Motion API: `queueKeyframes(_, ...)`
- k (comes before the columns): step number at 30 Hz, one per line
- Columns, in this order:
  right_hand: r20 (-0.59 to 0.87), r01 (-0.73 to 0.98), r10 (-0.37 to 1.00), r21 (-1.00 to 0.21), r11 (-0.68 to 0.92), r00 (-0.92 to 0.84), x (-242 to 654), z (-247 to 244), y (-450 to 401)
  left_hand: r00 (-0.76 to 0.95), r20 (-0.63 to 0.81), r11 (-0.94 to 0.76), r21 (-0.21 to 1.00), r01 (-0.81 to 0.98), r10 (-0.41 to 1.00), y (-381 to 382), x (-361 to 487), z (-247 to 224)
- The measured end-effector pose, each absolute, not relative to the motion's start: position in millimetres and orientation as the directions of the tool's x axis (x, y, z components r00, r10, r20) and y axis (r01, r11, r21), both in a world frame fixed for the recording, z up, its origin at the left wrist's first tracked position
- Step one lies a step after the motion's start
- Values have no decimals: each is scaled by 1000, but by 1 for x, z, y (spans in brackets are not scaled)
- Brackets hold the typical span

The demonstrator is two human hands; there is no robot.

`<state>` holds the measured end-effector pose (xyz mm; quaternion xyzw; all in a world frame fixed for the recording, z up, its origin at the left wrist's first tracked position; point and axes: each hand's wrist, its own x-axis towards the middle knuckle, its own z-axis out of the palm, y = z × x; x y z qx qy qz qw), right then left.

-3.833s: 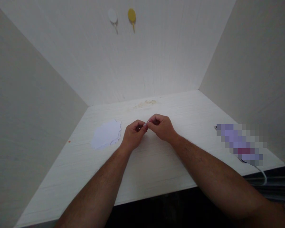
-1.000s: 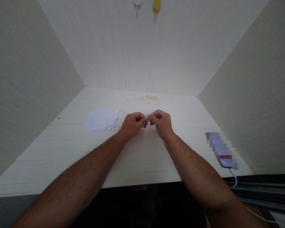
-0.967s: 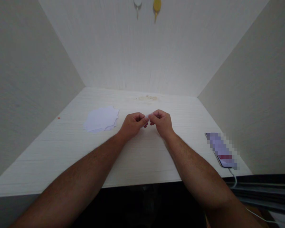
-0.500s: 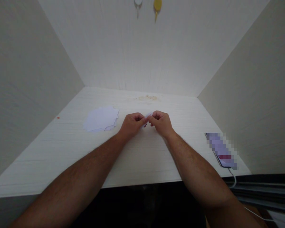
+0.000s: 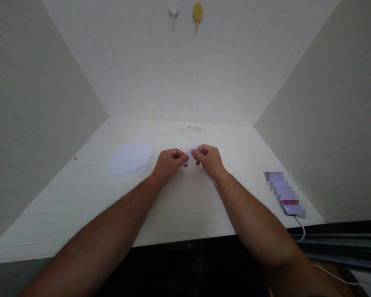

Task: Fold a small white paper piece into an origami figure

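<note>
A small piece of white paper [image 5: 190,156], apparently folded, is held above the middle of the table. My left hand [image 5: 172,161] pinches its lower left end between thumb and fingers. At its upper right end, my right hand [image 5: 207,156] grips it the same way. Much of the paper is covered by my fingers, so its full shape cannot be made out. To the left of my left hand lies a loose stack of white paper sheets [image 5: 131,158], their edges uneven.
The white table [image 5: 185,206] is enclosed by walls at the back and both sides. A phone [image 5: 284,194] with a charging cable [image 5: 302,231] lies at the right. A white hook [image 5: 173,10] and a yellow hook [image 5: 198,14] are on the back wall.
My hands have drawn slightly apart, with more of the paper showing between them. Both still hold it. The camera view has shifted a little.
</note>
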<state>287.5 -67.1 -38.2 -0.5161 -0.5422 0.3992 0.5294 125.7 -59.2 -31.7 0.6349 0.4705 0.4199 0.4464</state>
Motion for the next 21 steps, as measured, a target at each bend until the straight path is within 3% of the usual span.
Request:
queueKeyframes(5,133,101,991,-987,129,31,285,-38,-70,146,151,-170,977,130,978,-58,127,-39)
queueKeyframes(14,202,279,979,-939,199,-21,285,-35,-74,154,154,-157,988,10,976,-55,127,-45)
queueKeyframes(21,228,330,973,-916,228,-39,284,-36,-74,176,188,-195,981,22,966,-51,125,-51)
